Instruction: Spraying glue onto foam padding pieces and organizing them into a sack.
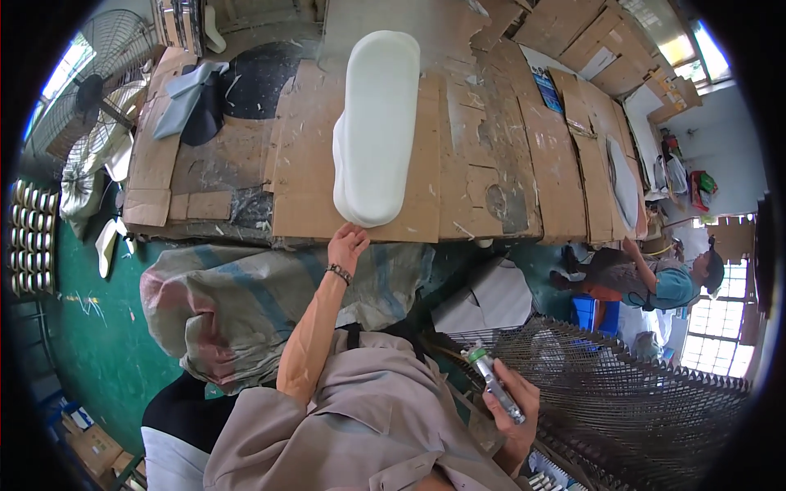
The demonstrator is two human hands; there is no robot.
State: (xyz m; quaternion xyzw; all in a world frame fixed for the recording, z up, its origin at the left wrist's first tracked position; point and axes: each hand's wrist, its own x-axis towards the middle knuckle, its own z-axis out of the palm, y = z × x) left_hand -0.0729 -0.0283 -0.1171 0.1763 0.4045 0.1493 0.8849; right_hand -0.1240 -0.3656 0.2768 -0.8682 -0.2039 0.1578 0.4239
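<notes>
A long, white, round-ended foam piece lies on the cardboard-covered table, its near end at the table's front edge. A second white edge shows along its left side; whether that is another piece beneath cannot be told. My left hand is at the near end, fingers bent and closed on its rim. A dark bracelet circles that wrist. Lower right, away from the table, my right hand is wrapped round a slim silver tool with a green collar. The tool's tip points up and left, touching nothing.
The cardboard-covered table spans the front, with grey fabric at its left. A woven sack bulges below its edge. Dark spiky mesh spreads beside my right hand. A fan stands far left. Another person works at right.
</notes>
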